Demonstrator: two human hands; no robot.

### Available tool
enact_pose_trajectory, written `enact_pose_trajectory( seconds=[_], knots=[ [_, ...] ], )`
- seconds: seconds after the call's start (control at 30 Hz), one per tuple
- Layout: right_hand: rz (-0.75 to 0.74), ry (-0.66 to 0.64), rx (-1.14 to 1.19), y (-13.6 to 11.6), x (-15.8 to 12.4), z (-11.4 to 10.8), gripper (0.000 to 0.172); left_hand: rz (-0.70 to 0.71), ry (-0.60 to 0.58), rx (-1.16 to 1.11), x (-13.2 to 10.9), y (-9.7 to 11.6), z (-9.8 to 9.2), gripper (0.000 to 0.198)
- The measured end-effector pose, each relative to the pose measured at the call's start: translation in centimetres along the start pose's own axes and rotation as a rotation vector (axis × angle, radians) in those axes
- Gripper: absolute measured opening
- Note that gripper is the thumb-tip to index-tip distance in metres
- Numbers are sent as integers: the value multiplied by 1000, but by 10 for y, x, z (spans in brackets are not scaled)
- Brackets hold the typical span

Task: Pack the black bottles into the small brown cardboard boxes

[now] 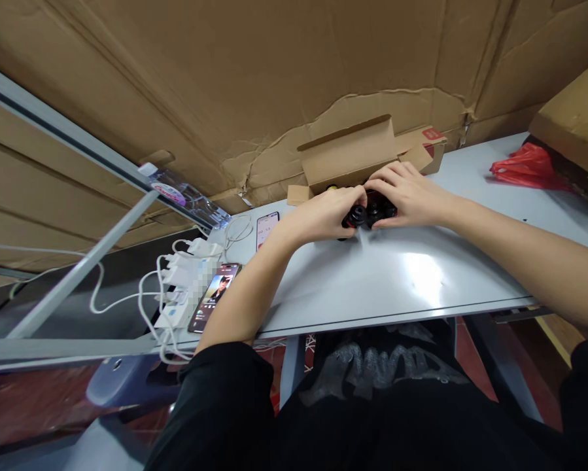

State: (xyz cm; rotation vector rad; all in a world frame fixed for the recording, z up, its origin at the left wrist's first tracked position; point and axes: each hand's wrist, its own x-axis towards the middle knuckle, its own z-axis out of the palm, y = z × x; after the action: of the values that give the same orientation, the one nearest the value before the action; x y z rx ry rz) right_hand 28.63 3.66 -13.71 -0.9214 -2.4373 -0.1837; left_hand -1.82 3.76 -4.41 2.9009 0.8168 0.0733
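As left hand (323,212) and right hand (409,195) meet, fingers (389,176) clamped on ribbed plastic knobs (367,214)

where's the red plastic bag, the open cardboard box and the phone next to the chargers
red plastic bag (524,167): head view, middle of the crumpled bag
open cardboard box (347,154): head view, raised flap facing the camera
phone (214,296): head view, lit screen

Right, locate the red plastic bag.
Head view: the red plastic bag lies at the table's far right end, beyond the right hand, beside a cardboard sheet.
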Motion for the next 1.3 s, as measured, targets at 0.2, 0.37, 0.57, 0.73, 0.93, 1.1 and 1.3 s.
enact_pose_trajectory(
  seconds=[0.2,0.37,0.57,0.73,0.93,1.1,1.3],
  knots=[
    [4,-30,-17,-6,0,6,76,28,12,133,6,2,15,41],
    [-6,-24,-26,0,0,-1,83,55,39,289,10,-7,25,51],
    [99,-15,-90,9,-2,-3,78,105,77,443,10,-6,29,59],
    [163,1,-97,8,4,4,80,29,175,178,13,-16,21,46],
    [200,-15,-12,18,16,0,77,-131,250,-110,32,-46,3,32],
    [215,-107,-1,28,20,-1,83,-147,182,-170,37,-65,2,31],
    [216,-108,-5,27,22,-1,84,-151,112,-143,53,-74,6,36]
  ],
)
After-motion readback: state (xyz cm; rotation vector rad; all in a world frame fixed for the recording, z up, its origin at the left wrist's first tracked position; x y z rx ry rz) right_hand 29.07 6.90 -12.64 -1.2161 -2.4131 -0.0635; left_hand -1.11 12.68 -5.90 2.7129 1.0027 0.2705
